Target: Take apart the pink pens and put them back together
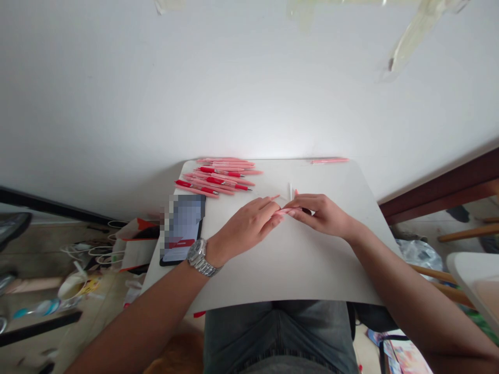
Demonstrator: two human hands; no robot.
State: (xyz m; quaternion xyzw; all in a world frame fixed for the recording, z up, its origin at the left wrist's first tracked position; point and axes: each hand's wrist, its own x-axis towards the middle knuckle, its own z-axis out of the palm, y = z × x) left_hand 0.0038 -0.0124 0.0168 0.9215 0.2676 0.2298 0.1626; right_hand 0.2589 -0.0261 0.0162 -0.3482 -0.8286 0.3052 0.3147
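My left hand (249,224) and my right hand (322,213) meet over the middle of a small white table (288,259). Both pinch a pink pen (284,211) between their fingertips, each at one end. A thin white refill (290,191) lies on the table just behind my right hand. A pile of several pink and red pens (220,176) lies at the table's far left. My left wrist carries a metal watch (199,257).
A phone (182,228) lies at the table's left edge. One pink pen (329,161) rests at the far right edge by the white wall. Bags, cables and cups clutter the floor at left. Wooden furniture (440,192) stands at right.
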